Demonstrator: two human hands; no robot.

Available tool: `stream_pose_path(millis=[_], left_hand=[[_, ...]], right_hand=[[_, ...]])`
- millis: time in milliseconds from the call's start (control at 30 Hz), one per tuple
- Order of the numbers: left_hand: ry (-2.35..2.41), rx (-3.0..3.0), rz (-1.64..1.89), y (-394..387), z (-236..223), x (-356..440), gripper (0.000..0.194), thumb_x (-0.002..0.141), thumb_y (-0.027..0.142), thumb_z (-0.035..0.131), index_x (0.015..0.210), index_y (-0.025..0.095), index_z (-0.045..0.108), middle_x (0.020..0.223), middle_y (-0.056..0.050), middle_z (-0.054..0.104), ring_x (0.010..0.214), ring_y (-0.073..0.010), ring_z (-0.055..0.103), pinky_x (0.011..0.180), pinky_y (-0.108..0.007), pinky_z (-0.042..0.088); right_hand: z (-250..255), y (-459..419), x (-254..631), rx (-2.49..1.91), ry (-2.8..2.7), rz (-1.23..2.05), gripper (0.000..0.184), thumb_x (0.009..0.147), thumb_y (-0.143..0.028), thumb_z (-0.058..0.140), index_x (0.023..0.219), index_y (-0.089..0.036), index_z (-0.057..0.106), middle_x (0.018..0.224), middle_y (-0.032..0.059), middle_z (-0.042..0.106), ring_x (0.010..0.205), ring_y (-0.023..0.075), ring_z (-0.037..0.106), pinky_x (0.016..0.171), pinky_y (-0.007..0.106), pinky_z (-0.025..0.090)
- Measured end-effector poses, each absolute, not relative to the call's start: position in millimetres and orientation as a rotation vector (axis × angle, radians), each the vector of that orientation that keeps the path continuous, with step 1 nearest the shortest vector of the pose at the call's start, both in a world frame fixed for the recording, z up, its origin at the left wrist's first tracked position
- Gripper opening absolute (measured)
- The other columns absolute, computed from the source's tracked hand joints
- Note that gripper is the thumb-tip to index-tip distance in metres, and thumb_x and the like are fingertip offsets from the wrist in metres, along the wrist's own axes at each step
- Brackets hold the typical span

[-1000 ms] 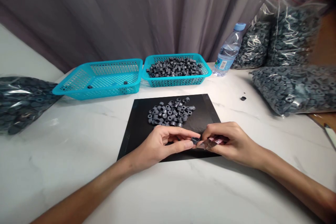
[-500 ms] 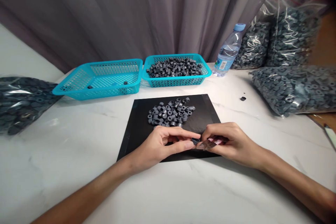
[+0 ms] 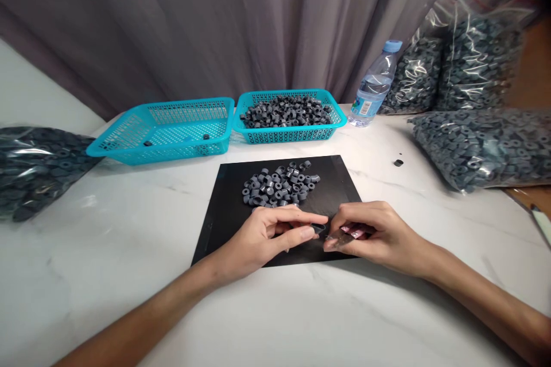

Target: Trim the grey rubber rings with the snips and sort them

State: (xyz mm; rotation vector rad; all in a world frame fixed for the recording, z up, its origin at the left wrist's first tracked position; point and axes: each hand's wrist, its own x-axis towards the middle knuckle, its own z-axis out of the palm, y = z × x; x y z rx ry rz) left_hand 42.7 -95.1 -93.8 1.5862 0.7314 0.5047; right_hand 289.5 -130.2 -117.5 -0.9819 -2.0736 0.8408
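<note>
Above the black mat (image 3: 215, 223), my left hand (image 3: 275, 235) pinches a dark grey plastic ring (image 3: 317, 228) between thumb and forefinger. My right hand (image 3: 370, 232) is closed around a small tool (image 3: 350, 233) with pink patterning and a shiny, thin, blade-like end; its exact kind is unclear. The tool's tip stands just right of the ring, with a narrow gap between the two hands. Beyond my left hand lies a loose pile of similar grey rings (image 3: 278, 184) on the mat.
A blue basket (image 3: 293, 136) full of grey pieces stands behind the mat. Left of it, another blue basket (image 3: 172, 153) holds a few pieces. A water bottle (image 3: 373, 89), bags of pieces (image 3: 482, 149) and a stray ring (image 3: 398, 163) are at right; another bag (image 3: 38, 166) lies left.
The ring has turned a little in my left fingers and shifted left. My right hand's tool tip has come away from it, opening a small gap.
</note>
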Motion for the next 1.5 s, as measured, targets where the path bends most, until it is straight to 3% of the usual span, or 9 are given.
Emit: stream_pose_path(millis=[133,300,500,800,1100,1233,1300,1400,1500], left_hand=[[0.772,1.532,0.486,-96,-89,45,0.027,0.096,0.031,0.064,0.117,0.021,0.076,0.102,-0.006,0.071,0.088,-0.0159,0.062,0.072,-0.024,0.047],[0.787,1.557,0.448,-96,-90,42,0.025,0.098,0.033,0.061,0.115,0.022,0.077,0.096,-0.005,0.073,0.080,-0.0128,0.059,0.065,-0.021,0.044],[0.720,1.436,0.477,-96,-95,42,0.026,0.099,0.031,0.061,0.116,0.018,0.076,0.097,-0.008,0.072,0.078,-0.0125,0.061,0.056,-0.017,0.046],[0.678,1.355,0.494,-96,-95,44,0.026,0.098,0.028,0.061,0.117,0.017,0.076,0.099,-0.011,0.075,0.085,-0.0159,0.069,0.055,-0.015,0.051],[0.690,1.380,0.487,-95,-96,41,0.027,0.098,0.027,0.062,0.119,0.018,0.075,0.103,-0.011,0.076,0.085,-0.0141,0.063,0.060,-0.016,0.050],[0.725,1.410,0.482,-96,-94,40,0.025,0.097,0.028,0.063,0.117,0.019,0.077,0.098,-0.008,0.075,0.069,-0.0085,0.058,0.063,-0.018,0.049],[0.735,1.402,0.496,-97,-93,39,0.025,0.094,0.028,0.066,0.115,0.019,0.077,0.097,-0.007,0.074,0.072,-0.0099,0.061,0.062,-0.018,0.049],[0.736,1.382,0.510,-98,-92,39,0.025,0.091,0.029,0.069,0.112,0.018,0.078,0.098,-0.009,0.072,0.088,-0.0172,0.067,0.060,-0.019,0.047],[0.764,1.394,0.505,-98,-93,39,0.024,0.092,0.030,0.069,0.110,0.018,0.078,0.096,-0.009,0.073,0.084,-0.0158,0.067,0.063,-0.021,0.047]], right_hand=[[-112,-126,295,-1.073,-2.037,0.733,0.026,0.098,-0.043,0.064,0.093,-0.017,0.066,0.079,0.0027,0.063,0.063,0.0112,0.051,0.055,0.024,0.038],[-119,-114,304,-1.295,-2.045,0.481,0.028,0.107,-0.038,0.043,0.115,-0.019,0.062,0.097,0.0085,0.062,0.084,0.0184,0.060,0.073,0.031,0.048],[-138,-107,306,-1.404,-2.145,0.150,0.041,0.108,-0.038,0.040,0.138,-0.014,0.054,0.107,0.0128,0.058,0.080,0.0205,0.061,0.072,0.037,0.052],[-149,-102,313,-1.395,-2.169,-0.113,0.036,0.106,-0.031,0.045,0.129,-0.010,0.064,0.103,0.0154,0.055,0.094,0.0272,0.051,0.079,0.043,0.051],[-152,-104,312,-1.384,-2.127,0.076,0.036,0.106,-0.028,0.043,0.135,-0.016,0.059,0.109,0.0150,0.052,0.100,0.0269,0.051,0.086,0.046,0.051],[-145,-107,308,-1.366,-2.088,0.079,0.033,0.105,-0.032,0.049,0.134,-0.020,0.057,0.113,0.0140,0.053,0.105,0.0269,0.052,0.088,0.046,0.052],[-136,-109,303,-1.313,-2.046,0.077,0.027,0.104,-0.029,0.050,0.129,-0.022,0.059,0.110,0.0124,0.055,0.101,0.0248,0.055,0.085,0.043,0.052],[-122,-114,298,-1.212,-1.922,-0.047,0.018,0.103,-0.020,0.051,0.117,-0.022,0.062,0.088,0.0053,0.057,0.081,0.0195,0.055,0.075,0.037,0.049],[-114,-121,301,-1.188,-1.634,-0.229,0.014,0.100,-0.020,0.057,0.114,-0.021,0.061,0.078,0.0006,0.055,0.068,0.0154,0.052,0.069,0.035,0.045]])
